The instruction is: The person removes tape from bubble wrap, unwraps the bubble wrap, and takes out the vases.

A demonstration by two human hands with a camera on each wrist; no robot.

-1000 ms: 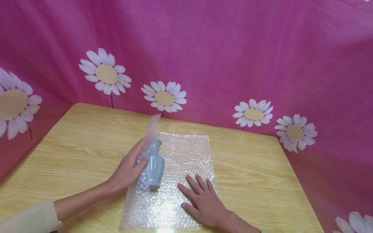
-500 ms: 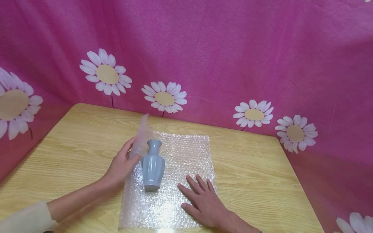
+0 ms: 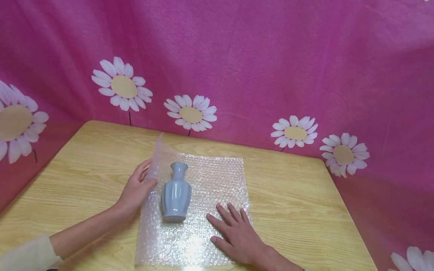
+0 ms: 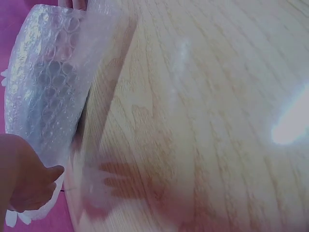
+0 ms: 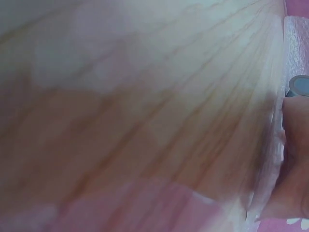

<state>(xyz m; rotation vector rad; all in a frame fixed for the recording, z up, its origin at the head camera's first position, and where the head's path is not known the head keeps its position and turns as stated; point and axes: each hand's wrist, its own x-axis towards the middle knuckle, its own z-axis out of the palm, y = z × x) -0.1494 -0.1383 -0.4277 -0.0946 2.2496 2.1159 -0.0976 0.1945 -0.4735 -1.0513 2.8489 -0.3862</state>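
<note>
A sheet of bubble wrap (image 3: 213, 180) lies on the wooden table, its left edge lifted. On it a glossy grey-blue vase (image 3: 177, 194) lies on its side, neck toward the back. My left hand (image 3: 135, 190) pinches the raised left edge between thumb and fingers, just left of the vase. In the left wrist view that hand (image 4: 31, 176) is at the lower left beside the standing wrap (image 4: 58, 63). My right hand (image 3: 237, 237) rests with spread fingers on the wrap's lower right part, apart from the vase. The right wrist view shows part of the vase's base (image 5: 301, 86).
The wooden table (image 3: 298, 203) extends around the wrap on both sides. A pink cloth (image 3: 237, 67) printed with white daisies hangs behind it and along its left and right sides.
My left hand has moved left with the wrap's edge, uncovering the vase. The vase has rolled slightly left. My right hand has stayed in place.
</note>
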